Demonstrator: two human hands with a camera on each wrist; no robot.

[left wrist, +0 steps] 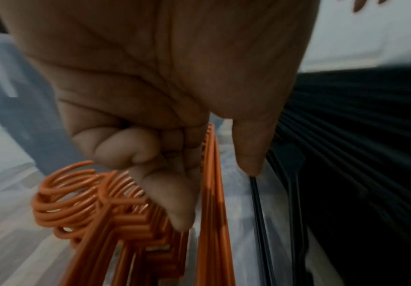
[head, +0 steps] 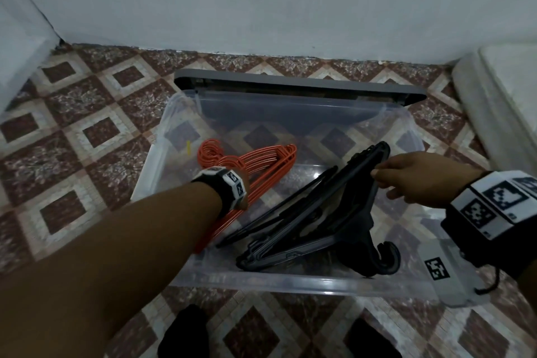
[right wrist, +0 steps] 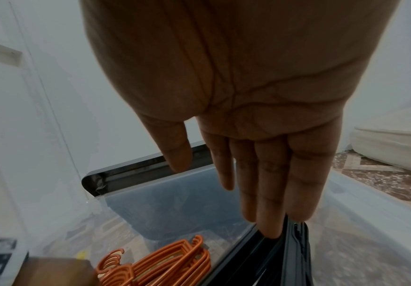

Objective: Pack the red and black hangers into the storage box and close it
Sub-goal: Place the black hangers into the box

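Observation:
A clear storage box (head: 290, 285) stands open on the tiled floor. Its grey lid (head: 299, 84) leans at the far side. A bundle of red hangers (head: 270, 163) lies in the box's left half, hooks toward the far left. My left hand (head: 244, 183) grips it, fingers (left wrist: 150, 151) curled round the red hangers (left wrist: 211, 212). A stack of black hangers (head: 313, 218) slants across the right half, hooks toward me. My right hand (head: 383, 174) touches its raised far end. Its straight fingers (right wrist: 267, 222) rest on the black hangers (right wrist: 290, 251), thumb apart.
A white wall runs just behind the box. A pale mattress (head: 499, 102) lies at the right. A grey tagged block (head: 447, 273) sits by the box's near right corner. My dark-socked feet (head: 186, 334) stand in front of the box.

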